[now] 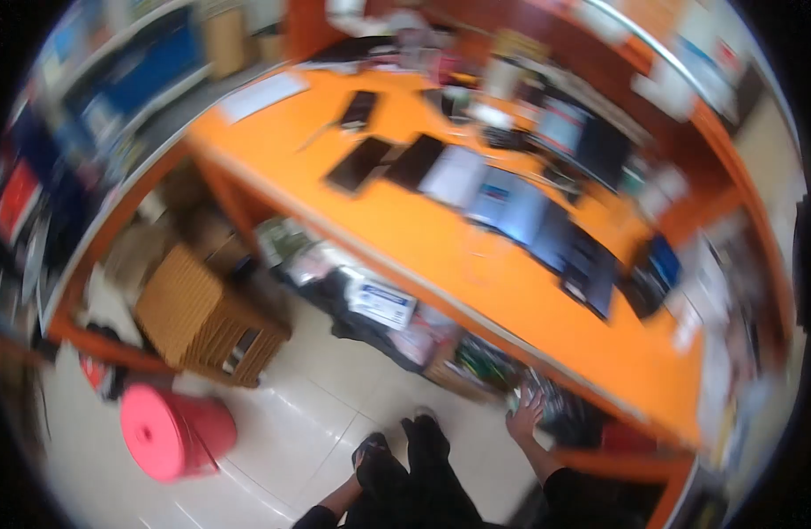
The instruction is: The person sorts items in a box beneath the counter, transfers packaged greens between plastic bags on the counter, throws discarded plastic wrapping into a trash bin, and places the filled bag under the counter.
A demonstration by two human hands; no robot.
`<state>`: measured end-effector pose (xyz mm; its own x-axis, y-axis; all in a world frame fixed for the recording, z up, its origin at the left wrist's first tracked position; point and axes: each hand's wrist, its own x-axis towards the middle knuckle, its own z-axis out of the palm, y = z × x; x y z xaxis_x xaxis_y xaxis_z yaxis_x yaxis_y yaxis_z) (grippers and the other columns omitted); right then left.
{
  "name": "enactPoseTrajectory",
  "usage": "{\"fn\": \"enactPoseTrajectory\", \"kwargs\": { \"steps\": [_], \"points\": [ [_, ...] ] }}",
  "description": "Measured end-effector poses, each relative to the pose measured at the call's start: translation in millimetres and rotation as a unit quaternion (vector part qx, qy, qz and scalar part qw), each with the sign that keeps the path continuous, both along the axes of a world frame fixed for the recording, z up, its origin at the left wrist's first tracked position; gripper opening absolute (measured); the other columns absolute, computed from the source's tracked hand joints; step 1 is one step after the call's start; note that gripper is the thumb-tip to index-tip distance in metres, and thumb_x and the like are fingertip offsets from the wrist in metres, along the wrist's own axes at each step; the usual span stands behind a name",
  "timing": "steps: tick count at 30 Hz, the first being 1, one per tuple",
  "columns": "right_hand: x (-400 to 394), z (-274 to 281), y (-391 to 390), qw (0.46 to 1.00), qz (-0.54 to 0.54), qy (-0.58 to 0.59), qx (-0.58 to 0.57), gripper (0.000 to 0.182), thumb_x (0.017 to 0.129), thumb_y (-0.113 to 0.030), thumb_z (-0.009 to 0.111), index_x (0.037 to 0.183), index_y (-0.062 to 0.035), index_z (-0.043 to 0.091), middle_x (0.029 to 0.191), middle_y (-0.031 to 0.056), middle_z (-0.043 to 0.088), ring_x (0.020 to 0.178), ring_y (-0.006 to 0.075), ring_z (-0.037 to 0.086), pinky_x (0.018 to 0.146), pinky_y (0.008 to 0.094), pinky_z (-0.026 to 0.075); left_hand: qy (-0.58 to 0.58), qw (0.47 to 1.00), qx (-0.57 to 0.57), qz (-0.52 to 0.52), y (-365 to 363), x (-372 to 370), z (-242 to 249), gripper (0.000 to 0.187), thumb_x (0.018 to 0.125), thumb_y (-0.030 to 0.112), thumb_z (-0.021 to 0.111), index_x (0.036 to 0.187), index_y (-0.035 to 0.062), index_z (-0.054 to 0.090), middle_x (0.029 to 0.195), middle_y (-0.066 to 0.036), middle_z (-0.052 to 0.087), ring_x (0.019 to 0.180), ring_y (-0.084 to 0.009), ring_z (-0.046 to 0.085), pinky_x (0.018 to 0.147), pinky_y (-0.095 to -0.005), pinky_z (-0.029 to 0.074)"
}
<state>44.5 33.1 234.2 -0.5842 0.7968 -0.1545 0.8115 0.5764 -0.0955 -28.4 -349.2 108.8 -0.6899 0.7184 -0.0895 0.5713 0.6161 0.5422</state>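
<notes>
My right hand (525, 414) reaches toward the lower front edge of the orange desk (405, 238), fingers spread, with nothing visible in it. Beside it, under the desk, lies a dark, shiny plastic bag (564, 414); blur hides whether they touch. My left forearm (342, 495) comes down beside my dark-trousered leg, and its hand cannot be made out clearly against the knee. On the desktop a row of flat, phone-like devices runs diagonally, including a black one (359, 164), a white one (454, 175) and a blue one (493, 197).
A pink lidded bucket (176, 432) stands on the tiled floor at left. Behind it is a brown woven stool-like piece (198, 317). Bags and a box with a white-and-blue label (383, 304) fill the space under the desk. Clutter lines the desk's back shelf (723, 167).
</notes>
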Motion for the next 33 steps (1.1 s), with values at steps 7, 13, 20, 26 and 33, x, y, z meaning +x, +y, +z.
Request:
{"fn": "enactPoseTrajectory", "kwargs": {
  "steps": [7, 13, 20, 26, 33],
  "points": [
    [382.0, 139.7, -252.4, 0.764, -0.634, -0.117, -0.023, 0.058, 0.07, -0.018, 0.061, 0.124, -0.0155, 0.039, 0.14, 0.0181, 0.014, 0.129, 0.0389, 0.013, 0.101, 0.052, 0.019, -0.331, 0.944, 0.016, 0.008, -21.9, -43.4, 82.8, 0.026, 0.078, 0.025, 0.055, 0.094, 0.0055, 0.063, 0.084, -0.017, 0.064, 0.081, -0.0287, 0.062, 0.075, -0.0369, 0.048],
    [512.6, 193.0, -476.0, 0.27, -0.962, 0.007, 0.049, 0.04, 0.078, -0.029, 0.055, 0.114, -0.0113, 0.05, 0.121, 0.0185, 0.038, 0.115, 0.035, 0.034, 0.094, 0.0461, 0.033, -0.23, 0.841, -0.369, -0.321, -42.0, -120.2, 73.8, 0.034, 0.081, 0.035, 0.048, 0.098, 0.0091, 0.063, 0.097, -0.011, 0.063, 0.091, -0.028, 0.058, 0.08, -0.0401, 0.046],
    [435.3, 106.4, -657.4, 0.41, -0.843, 0.062, -0.343, 0.048, 0.085, -0.04, 0.042, 0.123, -0.0106, 0.045, 0.132, 0.0126, 0.039, 0.126, 0.0329, 0.029, 0.104, 0.0526, 0.013, 0.159, 0.757, -0.345, -0.531, 53.3, -86.5, 95.2, 0.03, 0.082, 0.03, 0.045, 0.082, 0.0038, 0.06, 0.084, -0.015, 0.061, 0.076, -0.0288, 0.058, 0.071, -0.0397, 0.047],
    [446.4, 45.6, -771.1, 0.435, -0.794, 0.102, -0.411, 0.044, 0.073, -0.034, 0.055, 0.11, -0.0107, 0.06, 0.118, 0.014, 0.053, 0.121, 0.0405, 0.032, 0.099, 0.0521, 0.023, -0.258, 0.893, -0.189, -0.317, 135.6, 159.5, 83.0, 0.023, 0.079, 0.016, 0.049, 0.095, 0.004, 0.06, 0.074, -0.005, 0.059, 0.064, -0.0133, 0.053, 0.051, -0.028, 0.041],
    [547.7, 95.7, -743.6, 0.343, -0.918, 0.166, -0.113, 0.032, 0.069, -0.023, 0.061, 0.099, -0.0091, 0.063, 0.102, 0.0198, 0.06, 0.098, 0.0316, 0.056, 0.082, 0.038, 0.046, -0.351, 0.793, -0.078, -0.491, 157.0, 526.5, 179.3, 0.049, 0.073, 0.006, 0.063, 0.117, 0.0007, 0.044, 0.108, -0.015, 0.05, 0.088, -0.0204, 0.059, 0.075, -0.0304, 0.048]
  ]
}}
